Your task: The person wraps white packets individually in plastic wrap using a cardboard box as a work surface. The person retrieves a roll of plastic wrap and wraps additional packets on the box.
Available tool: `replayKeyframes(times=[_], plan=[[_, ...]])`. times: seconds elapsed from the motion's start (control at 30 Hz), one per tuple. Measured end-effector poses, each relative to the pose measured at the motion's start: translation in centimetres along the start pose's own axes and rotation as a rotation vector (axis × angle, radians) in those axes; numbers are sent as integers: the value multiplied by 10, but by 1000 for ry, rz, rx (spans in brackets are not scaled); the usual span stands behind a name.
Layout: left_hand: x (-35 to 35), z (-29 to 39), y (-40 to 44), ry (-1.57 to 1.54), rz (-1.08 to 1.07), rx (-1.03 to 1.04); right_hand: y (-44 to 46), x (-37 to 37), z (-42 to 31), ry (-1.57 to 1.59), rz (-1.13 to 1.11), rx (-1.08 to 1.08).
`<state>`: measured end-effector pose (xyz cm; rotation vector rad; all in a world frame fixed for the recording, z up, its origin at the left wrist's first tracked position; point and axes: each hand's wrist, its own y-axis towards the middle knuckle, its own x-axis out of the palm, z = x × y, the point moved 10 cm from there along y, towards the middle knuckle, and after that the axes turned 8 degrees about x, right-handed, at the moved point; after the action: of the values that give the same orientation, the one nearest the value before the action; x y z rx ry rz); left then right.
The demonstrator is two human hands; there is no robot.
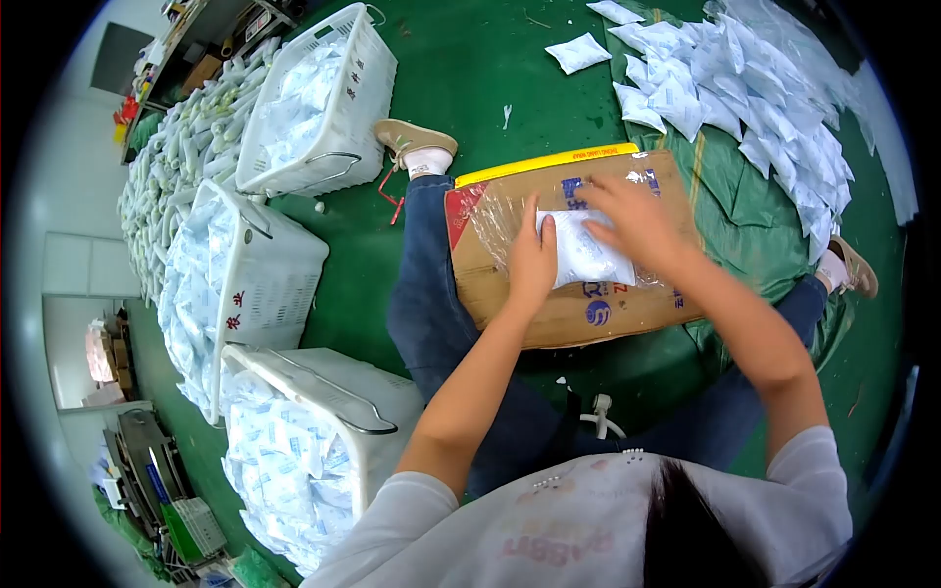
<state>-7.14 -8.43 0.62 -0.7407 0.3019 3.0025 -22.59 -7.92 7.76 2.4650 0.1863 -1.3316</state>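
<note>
A white packet [590, 251] lies on clear plastic film [498, 218] on top of a cardboard box [549, 318] between my legs. My left hand [532, 253] rests along the packet's left edge, thumb raised and fingers apart from it. Over the packet's upper right side is my right hand [635, 220], its fingers spread and slightly blurred. A yellow box [549, 164] marked with print runs along the cardboard box's far edge.
Three white crates [348, 108] full of packets stand at my left, with a long heap of wrapped items [186, 147] behind them. At the right, many white packets [686, 83] are piled on a green sheet [735, 206].
</note>
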Motion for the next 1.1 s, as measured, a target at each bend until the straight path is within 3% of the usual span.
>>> replayKeyframes(times=[0.1, 0.23, 0.27, 0.37, 0.4, 0.5, 0.6, 0.63, 0.7, 0.77, 0.8, 0.9, 1.1], plan=[[18, -40, 16, -2, -98, -115, -44, 14, -44, -138, 1, -112], [39, -78, 32, 31, -285, -225, -28, 38, -26, -371, 59, -78], [35, -78, 41, 126, -377, -172, -23, 36, -30, -379, 83, -123], [20, -33, 60, 714, -850, 55, -16, 42, -27, -292, -298, -94], [5, -24, 70, 729, -776, -31, -17, 35, -32, -281, -280, -164], [48, 38, 56, 489, -671, 624, -22, 18, -63, -313, -539, -162], [108, 10, 0, 624, -672, 854, -47, 19, -79, -70, -708, -232], [113, 16, -15, 555, -756, 732, -62, 19, -83, 12, -780, -239], [101, 46, -30, 489, -699, 680, -87, 29, -71, 104, -801, -157], [101, 51, -40, 510, -616, 692, -98, 29, -74, 251, -749, -163], [101, 54, -41, 530, -555, 696, -104, 32, -73, 269, -809, -62], [100, 55, -48, 555, -498, 719, -129, 30, -74, 164, -800, -18], [100, 58, -53, 593, -448, 741, -157, 8, -68, 257, -798, 92]])
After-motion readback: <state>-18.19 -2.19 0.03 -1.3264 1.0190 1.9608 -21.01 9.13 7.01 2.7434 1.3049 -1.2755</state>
